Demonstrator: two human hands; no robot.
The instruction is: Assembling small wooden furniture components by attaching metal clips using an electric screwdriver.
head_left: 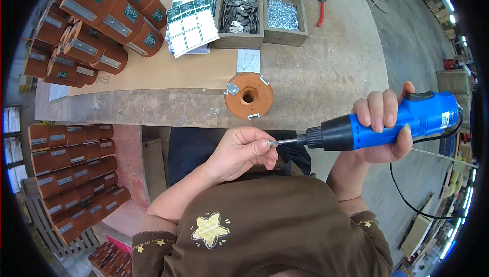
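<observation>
Screwdriver point(374, 138): I am seeing the right hand point(390, 113) clasping its smooth blue cylinder.
Steel bit point(288, 141): left hand point(244, 148) is pinching its slender tip.

Pretty bright overall, with soft, even light on the table point(336, 73), while the tube lights point(449, 5) along the right edge blow out to white. The blue drill point(374, 137) looks sharp enough, but the fisheye bends stuff toward the black rim, and the far background gets kinda mushy.
</observation>
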